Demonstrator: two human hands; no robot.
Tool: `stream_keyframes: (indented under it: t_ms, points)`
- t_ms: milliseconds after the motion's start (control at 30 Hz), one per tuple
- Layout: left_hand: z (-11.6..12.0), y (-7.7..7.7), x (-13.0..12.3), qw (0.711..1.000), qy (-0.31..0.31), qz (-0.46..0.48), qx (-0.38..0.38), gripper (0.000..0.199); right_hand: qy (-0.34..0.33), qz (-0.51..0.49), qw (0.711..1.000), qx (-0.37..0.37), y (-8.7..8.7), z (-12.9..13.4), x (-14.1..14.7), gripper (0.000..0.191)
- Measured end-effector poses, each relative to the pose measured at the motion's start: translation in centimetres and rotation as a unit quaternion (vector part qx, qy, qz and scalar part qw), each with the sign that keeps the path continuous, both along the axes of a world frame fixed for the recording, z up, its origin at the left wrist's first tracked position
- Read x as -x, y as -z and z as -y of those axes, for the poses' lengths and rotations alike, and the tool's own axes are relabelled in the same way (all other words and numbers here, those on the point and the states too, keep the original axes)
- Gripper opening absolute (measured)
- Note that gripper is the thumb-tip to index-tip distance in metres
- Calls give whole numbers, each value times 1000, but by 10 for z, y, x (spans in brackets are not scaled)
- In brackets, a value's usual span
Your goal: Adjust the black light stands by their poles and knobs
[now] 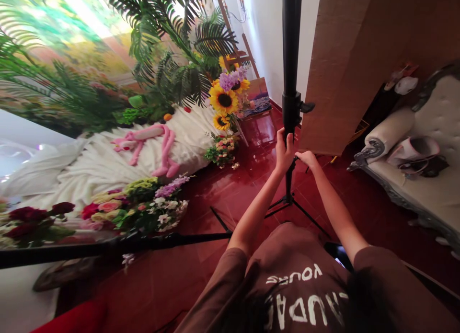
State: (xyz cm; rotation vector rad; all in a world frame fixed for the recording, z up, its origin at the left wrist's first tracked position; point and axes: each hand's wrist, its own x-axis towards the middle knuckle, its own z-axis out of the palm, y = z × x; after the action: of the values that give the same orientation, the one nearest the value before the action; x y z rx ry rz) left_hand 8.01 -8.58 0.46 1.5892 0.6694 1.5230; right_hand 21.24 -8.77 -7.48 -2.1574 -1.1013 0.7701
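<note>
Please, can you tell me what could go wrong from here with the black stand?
Pinching: the left hand is on the black stand just below its collar; if a section slipped, fingers might be caught.
Tipping: the tall pole rests on thin legs, so an uneven push could perhaps topple it against the brown panel nearby.
</note>
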Motion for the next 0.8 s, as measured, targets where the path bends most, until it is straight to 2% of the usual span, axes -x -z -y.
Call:
stream_keyframes:
  t_ms: [100, 233, 300, 400, 467, 567, 667, 800]
  points:
    - [2, 12, 3, 1000, 7, -19, 8, 41, 20, -68, 992, -104, 10, 11, 11, 31]
    - [11, 47, 10, 996, 18, -72, 55, 42, 33, -209, 950, -229, 26, 26, 27, 44]
    - [15, 67, 13, 992, 19, -97, 84, 44, 31, -254, 933, -254, 32, 29, 32, 52]
    - [18, 94, 17, 987, 34, -116, 107, 45, 22, -265, 929, -259, 37, 29, 33, 60]
    - [17, 107, 19, 985, 48, -126, 111, 44, 21, -256, 929, -267, 40, 26, 32, 63]
    - [16, 118, 21, 982, 61, -137, 114, 44, 33, -252, 919, -302, 43, 18, 32, 63]
    - [16, 122, 22, 982, 63, -133, 115, 43, 43, -268, 902, -336, 44, 12, 34, 60]
    - [18, 121, 22, 984, 56, -114, 125, 43, 62, -214, 913, -342, 42, 6, 35, 55]
